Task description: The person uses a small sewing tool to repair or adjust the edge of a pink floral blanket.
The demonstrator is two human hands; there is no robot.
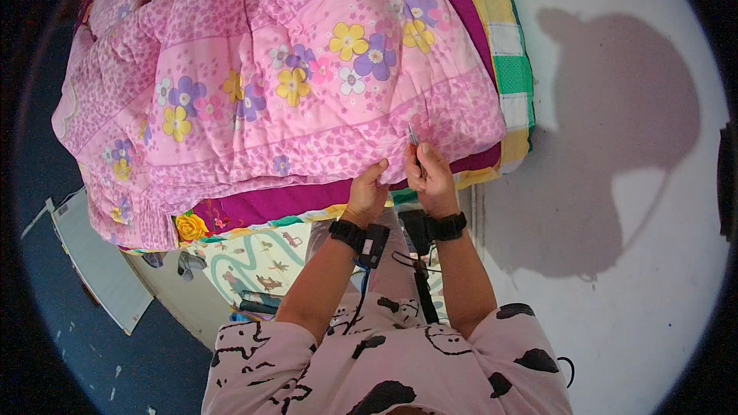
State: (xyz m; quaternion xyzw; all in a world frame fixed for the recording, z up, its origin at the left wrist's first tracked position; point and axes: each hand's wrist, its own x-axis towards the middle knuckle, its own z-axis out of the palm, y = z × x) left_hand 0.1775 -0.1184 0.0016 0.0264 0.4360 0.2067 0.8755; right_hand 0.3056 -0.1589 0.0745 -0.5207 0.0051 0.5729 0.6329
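Observation:
A thick pink quilt (254, 134) with a print of yellow, purple and white flowers lies in folds before me. At its near edge, my left hand (367, 194) is closed on the quilt's border, thumb on top. Just right of it, near the quilt's right corner, my right hand (433, 181) grips a small tool (413, 142) with a reddish handle and a thin metal tip. The tip points away from me over the quilt. My fingers cover much of the handle, so its exact kind is unclear.
Beneath the quilt show a magenta cover (254, 211) and a green, yellow and white checked cloth (513, 69). A white wall (584, 315) with a dark shadow stands at the right. Lower left are a patterned mat (242, 265), a pale panel (100, 261) and dark blue floor (146, 373).

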